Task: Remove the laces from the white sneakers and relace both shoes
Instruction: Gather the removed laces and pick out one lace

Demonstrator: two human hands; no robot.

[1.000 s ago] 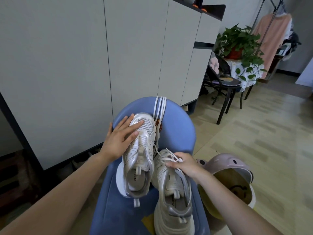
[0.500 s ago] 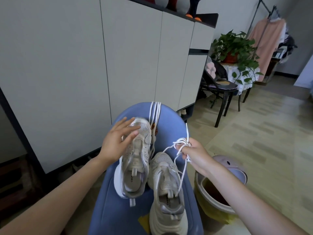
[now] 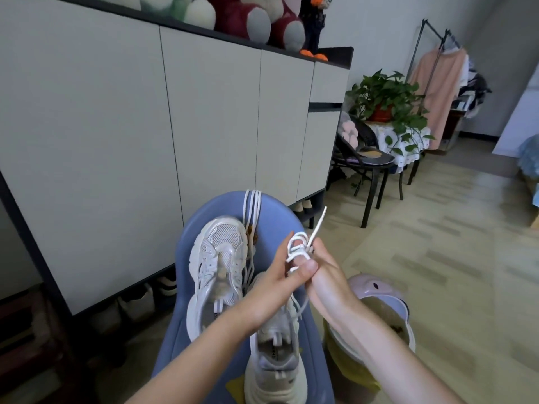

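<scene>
Two white sneakers lie on a blue seat (image 3: 204,339). The left sneaker (image 3: 218,272) has empty eyelets. The right sneaker (image 3: 274,365) lies nearer me, partly hidden under my forearms. My right hand (image 3: 323,272) holds a bunched white lace (image 3: 300,246) lifted above the shoes, one stiff lace tip sticking up. My left hand (image 3: 280,281) pinches the same bunch with thumb and fingers. Strands run from the bunch down to the right sneaker. A second loose lace (image 3: 251,211) is draped over the seat's far edge.
A tall white cabinet (image 3: 145,126) stands behind the seat, plush toys on top, shoes under it. A pink-lidded bin (image 3: 379,293) sits right of the seat. Farther right are a black chair (image 3: 367,161), a potted plant (image 3: 385,103) and a clothes rack (image 3: 437,83).
My left hand left the left sneaker's toe and came over to the lace bunch. My right hand lifted the lace from the right sneaker up and away.
</scene>
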